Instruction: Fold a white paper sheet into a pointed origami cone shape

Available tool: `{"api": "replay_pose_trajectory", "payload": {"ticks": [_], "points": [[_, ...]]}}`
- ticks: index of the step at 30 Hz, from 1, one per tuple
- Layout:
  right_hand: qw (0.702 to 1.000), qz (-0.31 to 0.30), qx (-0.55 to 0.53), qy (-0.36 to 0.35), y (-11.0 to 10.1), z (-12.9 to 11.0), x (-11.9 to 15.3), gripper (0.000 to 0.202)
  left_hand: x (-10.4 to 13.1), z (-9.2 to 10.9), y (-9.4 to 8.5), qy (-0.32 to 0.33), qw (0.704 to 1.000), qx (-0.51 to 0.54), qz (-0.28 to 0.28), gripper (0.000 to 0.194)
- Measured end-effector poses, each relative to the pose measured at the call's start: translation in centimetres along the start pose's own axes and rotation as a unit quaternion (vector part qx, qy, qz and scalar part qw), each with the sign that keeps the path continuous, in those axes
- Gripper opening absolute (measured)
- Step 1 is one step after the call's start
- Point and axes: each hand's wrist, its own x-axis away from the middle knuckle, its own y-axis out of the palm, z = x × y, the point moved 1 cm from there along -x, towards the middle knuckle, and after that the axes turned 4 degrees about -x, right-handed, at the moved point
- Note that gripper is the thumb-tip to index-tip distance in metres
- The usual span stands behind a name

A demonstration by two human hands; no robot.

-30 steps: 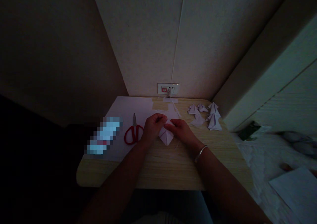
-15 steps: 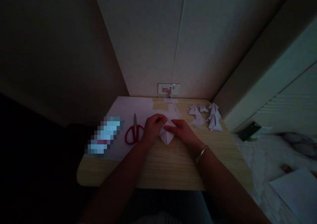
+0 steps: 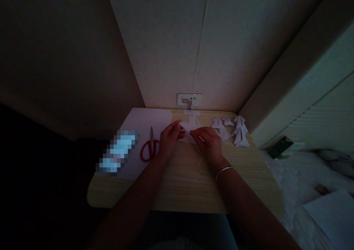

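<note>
A small piece of folded white paper (image 3: pixel 187 127) is held between both hands over the wooden table (image 3: pixel 190 191). My left hand (image 3: pixel 172 137) grips its left side, thumb and fingers closed on the edge. On the right, my right hand (image 3: pixel 206 139) pinches the paper with its fingertips; a metal bracelet circles that wrist. Red-handled scissors (image 3: pixel 150 149) lie just left of my left hand on a large white sheet (image 3: pixel 135 122). The fingers partly cover the folded paper, and its exact folds are too dim to tell.
Several folded paper pieces (image 3: pixel 240 135) stand at the table's back right. A blurred-out bright device (image 3: pixel 118 152) lies on the left. Paper scraps (image 3: pixel 191 112) sit near the wall socket (image 3: pixel 189 100). Beyond the table's right side are a green packet (image 3: pixel 281 147) and a white sheet (image 3: pixel 332 215).
The folded paper has been lifted and tilted, and its downward-pointing tip no longer shows. My right hand has turned and shifted slightly right, its fingertips now on the paper's right edge.
</note>
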Motion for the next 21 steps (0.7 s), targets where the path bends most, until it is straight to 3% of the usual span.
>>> {"api": "replay_pose_trajectory", "payload": {"ticks": [3,6,10,16,21], "points": [[0.996,-0.038,0.062,-0.046,-0.04,0.19,0.02,0.019,0.2,0.03,0.29,-0.031,0.996,0.077,-0.038,0.047],[0.992,-0.057,0.086,-0.074,-0.05,0.24,-0.11,0.02,0.27,0.16,0.26,-0.027,0.994,0.1,-0.041,0.047],[0.991,-0.06,0.093,-0.081,-0.06,0.07,-0.33,0.019,0.23,0.29,0.27,-0.009,0.993,0.108,-0.048,0.035],[0.998,-0.024,0.042,-0.04,0.05,-0.16,-0.55,0.015,-0.22,-0.13,0.24,0.018,0.996,0.073,-0.052,0.032],[1.0,0.0,0.024,-0.012,-0.03,-0.23,-0.63,0.012,-0.43,-0.23,-0.15,0.049,0.996,-0.017,-0.073,0.035]]}}
